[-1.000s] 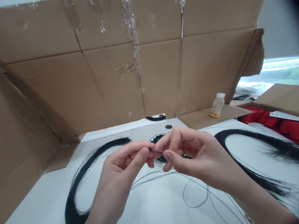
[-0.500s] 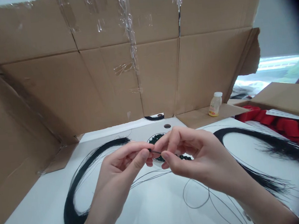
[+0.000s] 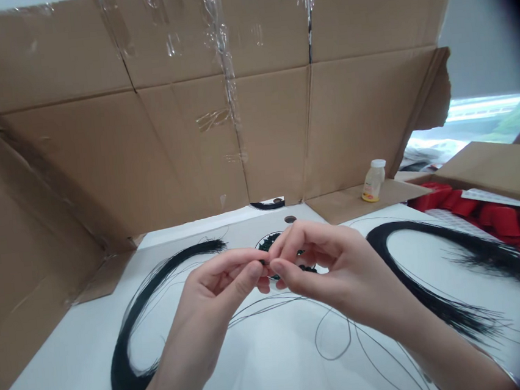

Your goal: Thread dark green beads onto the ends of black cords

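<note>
Barely visible beads (image 3: 307,269) behind right hand (image 3: 339,279)

The single head-worn camera is looking forward and down from close above the person's bare left hand (image 3: 220,284) and bare right hand (image 3: 337,279), facing across a white desk (image 3: 267,366) toward a tall brown corrugated cardboard screen (image 3: 276,132).

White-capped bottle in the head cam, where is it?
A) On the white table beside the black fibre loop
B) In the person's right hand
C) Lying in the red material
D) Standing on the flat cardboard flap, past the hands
D. The white-capped bottle stands upright on the flat cardboard flap at the foot of the cardboard wall.
</note>
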The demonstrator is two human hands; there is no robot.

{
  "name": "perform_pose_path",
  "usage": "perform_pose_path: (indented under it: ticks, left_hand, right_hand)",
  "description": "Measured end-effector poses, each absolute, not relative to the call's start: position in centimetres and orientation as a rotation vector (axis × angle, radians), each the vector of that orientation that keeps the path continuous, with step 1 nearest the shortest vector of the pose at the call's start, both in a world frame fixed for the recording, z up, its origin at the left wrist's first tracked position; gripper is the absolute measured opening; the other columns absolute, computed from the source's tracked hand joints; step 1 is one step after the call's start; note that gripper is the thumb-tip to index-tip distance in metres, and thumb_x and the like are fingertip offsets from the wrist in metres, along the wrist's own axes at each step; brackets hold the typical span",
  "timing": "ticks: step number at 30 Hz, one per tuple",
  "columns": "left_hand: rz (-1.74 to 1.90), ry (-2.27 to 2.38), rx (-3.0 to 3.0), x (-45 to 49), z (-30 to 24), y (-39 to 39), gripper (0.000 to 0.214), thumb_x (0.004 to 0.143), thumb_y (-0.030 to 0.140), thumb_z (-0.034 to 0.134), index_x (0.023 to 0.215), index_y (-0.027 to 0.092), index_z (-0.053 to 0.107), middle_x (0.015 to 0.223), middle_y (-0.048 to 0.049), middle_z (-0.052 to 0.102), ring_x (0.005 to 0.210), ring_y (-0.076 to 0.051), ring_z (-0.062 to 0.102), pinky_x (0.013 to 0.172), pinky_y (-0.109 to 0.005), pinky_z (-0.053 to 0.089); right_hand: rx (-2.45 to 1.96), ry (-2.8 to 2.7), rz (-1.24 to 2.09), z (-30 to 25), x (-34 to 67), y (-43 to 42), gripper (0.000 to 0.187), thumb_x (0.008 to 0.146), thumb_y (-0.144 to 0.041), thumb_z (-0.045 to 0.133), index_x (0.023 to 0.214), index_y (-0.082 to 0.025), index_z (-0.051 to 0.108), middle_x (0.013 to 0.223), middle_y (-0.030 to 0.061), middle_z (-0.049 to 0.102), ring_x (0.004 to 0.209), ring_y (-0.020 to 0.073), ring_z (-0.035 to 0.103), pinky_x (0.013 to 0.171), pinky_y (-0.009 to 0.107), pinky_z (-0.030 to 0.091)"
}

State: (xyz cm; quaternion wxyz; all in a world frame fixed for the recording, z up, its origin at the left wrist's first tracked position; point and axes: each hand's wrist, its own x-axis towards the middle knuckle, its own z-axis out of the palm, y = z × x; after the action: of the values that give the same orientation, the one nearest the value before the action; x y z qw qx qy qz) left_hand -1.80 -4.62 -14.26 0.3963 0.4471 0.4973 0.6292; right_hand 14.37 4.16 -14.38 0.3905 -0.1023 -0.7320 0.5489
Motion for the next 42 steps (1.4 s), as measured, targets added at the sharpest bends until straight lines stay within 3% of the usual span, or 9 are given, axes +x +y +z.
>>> perform_pose_path:
  ticks: [5, 9, 14, 21, 25, 28, 34, 42]
  left_hand:
    - [1.585, 1.246, 1.142, -1.7, -14.4, -4.6, 0.009, 0.086, 0.034, 0.081, 0.092, 0.027, 0.084, 0.073, 0.0007, 0.073, 0.076, -0.014, 0.066, 0.076, -0.021, 0.056]
    - [1.627, 1.234, 1.104, -1.8, -14.6, -4.4, 0.024, 0.083, 0.034, 0.084, 0.106, 0.030, 0.076, 0.076, 0.0032, 0.072, 0.071, -0.012, 0.065, 0.074, -0.020, 0.055]
    - [1.594, 1.313, 1.182, -2.1, -14.6, -4.7, 0.015, 0.089, 0.037, 0.078, 0.085, 0.025, 0.070, 0.071, 0.0032, 0.068, 0.074, -0.012, 0.064, 0.071, -0.019, 0.050]
    - [1.646, 1.417, 1.277, -1.7, -14.6, -4.5, 0.016, 0.089, 0.038, 0.076, 0.079, 0.025, 0.074, 0.071, 0.0019, 0.068, 0.072, -0.014, 0.063, 0.067, -0.022, 0.049]
    - [1.690, 1.443, 1.215, -1.7, -14.2, -4.6, 0.016, 0.090, 0.037, 0.075, 0.079, 0.026, 0.071, 0.069, 0.0033, 0.068, 0.072, -0.014, 0.063, 0.071, -0.023, 0.048]
    - [1.720, 1.475, 1.172, -1.9, -13.9, -4.7, 0.018, 0.092, 0.036, 0.072, 0.078, 0.025, 0.069, 0.069, 0.0035, 0.067, 0.076, -0.014, 0.062, 0.076, -0.022, 0.047]
    - [1.835, 1.406, 1.126, -2.3, -13.7, -4.7, 0.017, 0.093, 0.033, 0.071, 0.080, 0.024, 0.068, 0.071, 0.0044, 0.064, 0.074, -0.011, 0.060, 0.078, -0.019, 0.048]
    - [1.885, 1.362, 1.108, -3.1, -13.9, -4.4, 0.016, 0.092, 0.032, 0.073, 0.079, 0.022, 0.069, 0.068, 0.0031, 0.064, 0.071, -0.011, 0.060, 0.072, -0.019, 0.049]
  right_hand:
    - [-0.277, -1.869, 1.450, -14.4, 14.1, 4.8, 0.021, 0.094, -0.032, 0.075, 0.080, -0.019, 0.067, 0.085, 0.0023, 0.071, 0.080, 0.0167, 0.068, 0.070, 0.028, 0.054]
    - [-0.308, -1.843, 1.515, -14.5, 14.0, 5.0, 0.020, 0.090, -0.032, 0.079, 0.080, -0.019, 0.068, 0.084, 0.0020, 0.071, 0.077, 0.0154, 0.068, 0.066, 0.026, 0.055]
    - [-0.316, -1.811, 1.581, -14.5, 14.0, 5.2, 0.020, 0.088, -0.032, 0.081, 0.080, -0.019, 0.068, 0.082, 0.0010, 0.071, 0.075, 0.0140, 0.069, 0.066, 0.022, 0.059]
    - [-0.335, -1.836, 1.624, -14.4, 14.0, 5.4, 0.025, 0.088, -0.037, 0.082, 0.082, -0.017, 0.067, 0.082, 0.0005, 0.070, 0.070, 0.0110, 0.069, 0.064, 0.019, 0.059]
    - [-0.234, -1.810, 1.810, -14.7, 14.1, 6.0, 0.033, 0.098, -0.052, 0.064, 0.102, -0.019, 0.062, 0.092, 0.0029, 0.068, 0.073, 0.0135, 0.070, 0.063, 0.023, 0.062]
    - [-0.326, -1.891, 1.908, -14.6, 14.7, 6.5, 0.039, 0.105, -0.058, 0.046, 0.114, -0.020, 0.054, 0.094, 0.0027, 0.069, 0.060, 0.0110, 0.069, 0.059, 0.022, 0.058]
    - [-0.407, -1.975, 1.831, -14.0, 15.9, 7.2, 0.028, 0.105, -0.048, 0.054, 0.102, -0.020, 0.053, 0.083, -0.0032, 0.060, 0.050, 0.0045, 0.054, 0.050, 0.017, 0.049]
    - [-0.354, -2.072, 1.808, -14.1, 17.0, 8.0, 0.006, 0.105, -0.025, 0.051, 0.104, -0.020, 0.053, 0.090, -0.0004, 0.061, 0.065, 0.0071, 0.058, 0.062, 0.020, 0.054]
